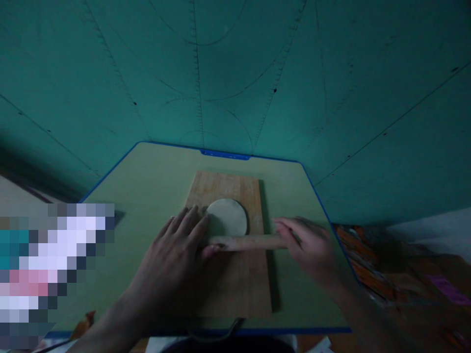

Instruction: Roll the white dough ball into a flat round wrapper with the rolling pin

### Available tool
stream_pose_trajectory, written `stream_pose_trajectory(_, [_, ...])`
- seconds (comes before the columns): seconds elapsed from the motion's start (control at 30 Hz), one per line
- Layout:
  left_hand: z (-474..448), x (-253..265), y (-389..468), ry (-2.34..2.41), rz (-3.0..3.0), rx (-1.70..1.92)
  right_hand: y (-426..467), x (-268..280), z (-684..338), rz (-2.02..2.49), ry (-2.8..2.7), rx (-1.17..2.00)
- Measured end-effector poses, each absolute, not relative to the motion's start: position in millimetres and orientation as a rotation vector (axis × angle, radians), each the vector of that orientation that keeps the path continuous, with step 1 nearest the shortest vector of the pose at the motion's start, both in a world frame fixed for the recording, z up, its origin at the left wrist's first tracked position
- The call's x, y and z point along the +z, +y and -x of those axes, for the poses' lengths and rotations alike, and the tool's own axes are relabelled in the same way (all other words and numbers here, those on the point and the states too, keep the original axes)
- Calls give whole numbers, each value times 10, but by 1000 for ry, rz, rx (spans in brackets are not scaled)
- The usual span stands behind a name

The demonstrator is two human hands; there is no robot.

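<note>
Apparently flattening dough [227,216]; clasping rolling pin [250,242] in right hand [308,243] at three o'clock; can't tell grip of left hand [179,245] at nine; probably needs turning.

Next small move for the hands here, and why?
Probably roll the slim, pale wooden rolling pin a little away from the body, over the flat, round, whitish dough disc: the pin lies along the disc's near edge, with the right hand gripping one end and the left hand at the other.
</note>
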State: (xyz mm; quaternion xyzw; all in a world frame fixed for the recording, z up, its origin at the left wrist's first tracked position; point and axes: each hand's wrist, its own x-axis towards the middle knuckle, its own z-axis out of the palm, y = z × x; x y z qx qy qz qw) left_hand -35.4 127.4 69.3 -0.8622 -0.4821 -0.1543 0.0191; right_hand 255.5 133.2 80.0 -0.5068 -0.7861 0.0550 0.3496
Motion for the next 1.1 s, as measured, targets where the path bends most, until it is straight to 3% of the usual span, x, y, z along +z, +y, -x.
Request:
stream_pose_trajectory(0.2, [375,718,1288,-1392,2701,-543,1483,811,-2813,1424,-1699,309])
stream_pose_trajectory(0.4, [481,689,1160,-1122,2819,-670,1468,806,-2780,1394,-1728,418])
stream_pose_trajectory(0.6, [635,779,1269,-1288,2750,-738,1466,930,-2689,1376,-1782,544])
stream_pose_trajectory(0.9, [389,840,1478,-1433,2652,-427,1566,890,-2540,1038,-1156,1363])
stream_pose_trajectory(1.1, [416,688,1461,-1332,2525,-522,1507,945,-2501,986,-1124,1256])
